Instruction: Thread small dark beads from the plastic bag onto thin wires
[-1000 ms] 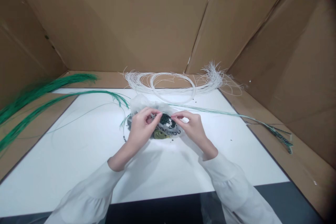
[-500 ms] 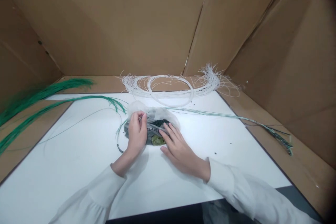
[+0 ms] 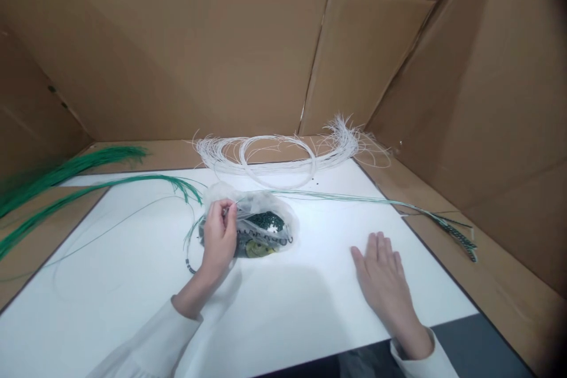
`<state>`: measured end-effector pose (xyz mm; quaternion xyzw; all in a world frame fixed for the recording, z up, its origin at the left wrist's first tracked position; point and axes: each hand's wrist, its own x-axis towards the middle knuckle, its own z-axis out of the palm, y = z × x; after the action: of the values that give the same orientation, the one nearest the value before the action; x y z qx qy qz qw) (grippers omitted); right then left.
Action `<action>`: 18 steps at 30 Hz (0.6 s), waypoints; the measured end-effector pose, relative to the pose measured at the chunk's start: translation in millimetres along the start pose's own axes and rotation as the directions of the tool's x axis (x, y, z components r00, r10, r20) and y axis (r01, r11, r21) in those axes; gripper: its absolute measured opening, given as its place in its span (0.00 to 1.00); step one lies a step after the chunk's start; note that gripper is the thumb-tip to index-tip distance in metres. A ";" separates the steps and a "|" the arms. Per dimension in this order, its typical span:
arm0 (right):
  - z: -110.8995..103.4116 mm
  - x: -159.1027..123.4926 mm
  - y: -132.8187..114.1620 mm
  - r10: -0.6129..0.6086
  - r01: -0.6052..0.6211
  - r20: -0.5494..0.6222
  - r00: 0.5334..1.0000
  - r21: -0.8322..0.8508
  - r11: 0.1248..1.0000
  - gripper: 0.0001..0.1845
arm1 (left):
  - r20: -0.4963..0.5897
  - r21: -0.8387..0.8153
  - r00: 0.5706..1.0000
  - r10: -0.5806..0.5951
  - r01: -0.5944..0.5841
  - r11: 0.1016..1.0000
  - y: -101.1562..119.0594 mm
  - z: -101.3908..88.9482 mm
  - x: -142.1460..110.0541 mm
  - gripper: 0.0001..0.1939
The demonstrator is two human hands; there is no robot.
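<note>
My left hand [image 3: 218, 235] is closed in a pinch at the left side of a clear plastic bag [image 3: 290, 212]. Thin green strands [image 3: 328, 194] run from the right up to its fingertips; the exact grip is hidden. Inside the bag are small dark green beads [image 3: 261, 220], with a yellow-green printed patch [image 3: 258, 248] on its front. Flat on the white board, well right of the bag, my right hand [image 3: 384, 279] lies open, fingers stretched forward. Dark beads [image 3: 190, 267] are threaded on a thin strand curving below the bag's left end.
A coil of white strands [image 3: 310, 168] lies behind the bag. Green strand bundles [image 3: 110, 182] stretch in from the left. Striped beaded ends [image 3: 460, 242] rest on the cardboard at the right. Cardboard walls [image 3: 248, 53] surround the white board [image 3: 274, 319].
My right hand has left the bag and moved right, onto the board. The left hand stays pinched at the bag. The whole view has shifted slightly.
</note>
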<state>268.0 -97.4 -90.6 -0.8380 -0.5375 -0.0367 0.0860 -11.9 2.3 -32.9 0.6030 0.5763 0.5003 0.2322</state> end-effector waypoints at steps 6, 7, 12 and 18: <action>-3.1 1.7 -17.4 -0.298 0.298 -0.021 0.954 0.143 0.944 0.36 | -0.005 -0.015 1.000 0.018 -0.018 1.000 0.2 1.6 -0.3 0.08; -2.9 2.6 -22.8 -0.358 0.357 -0.020 0.933 0.167 0.919 0.36 | -0.006 -0.015 1.000 0.020 -0.021 1.000 0.3 1.9 -0.4 0.08; 4.5 20.9 -66.6 -0.532 0.522 -0.061 0.844 0.318 0.791 0.35 | 0.010 -0.038 0.999 0.032 -0.031 0.999 2.0 2.2 -0.6 0.09; 6.3 50.4 -118.5 -0.373 0.311 -0.089 0.924 0.744 0.592 0.29 | -0.005 -0.033 0.999 0.037 -0.037 0.999 3.2 1.9 0.6 0.09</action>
<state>181.4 -2.9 -76.6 -0.6102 -0.6580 0.2023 0.3921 -8.9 2.7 -30.7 0.6085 0.5572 0.5154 0.2317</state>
